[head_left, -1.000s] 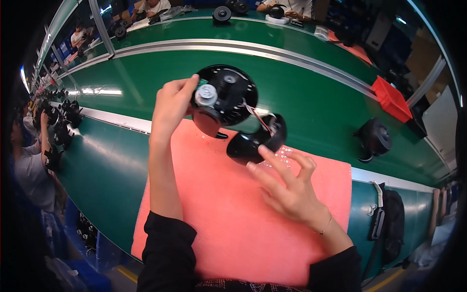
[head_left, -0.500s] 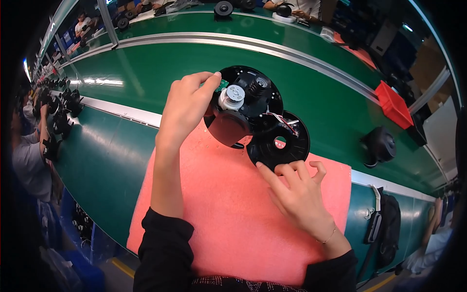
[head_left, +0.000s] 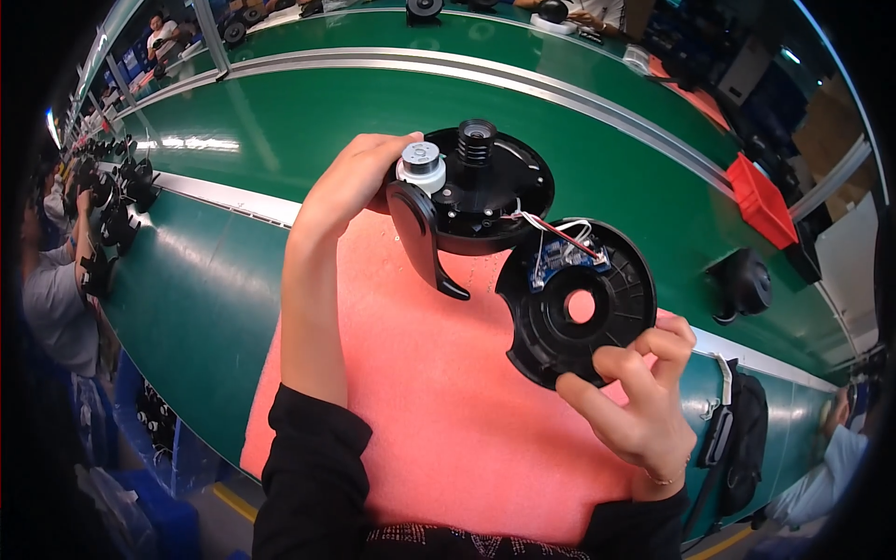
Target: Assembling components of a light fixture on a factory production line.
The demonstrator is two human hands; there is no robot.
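My left hand [head_left: 350,187] grips the far left rim of a round black plastic housing [head_left: 509,196], its fingertips hidden behind the motor. The housing carries a silver and white motor [head_left: 422,162] and a ribbed black post [head_left: 476,145]. A curved black arm [head_left: 420,238] hangs from its near left side. Pinched at its near right edge by my right hand [head_left: 644,397] is a round black cover [head_left: 551,327], tilted up with its inside showing. Inside the cover sits a blue circuit board [head_left: 569,261]. Red, white and dark wires [head_left: 558,224] run from the board to the housing.
Beneath my hands lies a pink foam mat [head_left: 439,401]. Across the green conveyor belt [head_left: 280,121] are a red bin [head_left: 761,201] and a black device [head_left: 742,283]. A black bag [head_left: 747,429] lies at the right. Other people work at the left, right and far side.
My right hand has gripped the cover and moved it right and toward me, tilting it up. The housing has tipped, so its ribbed post now stands upright. More of the wires shows.
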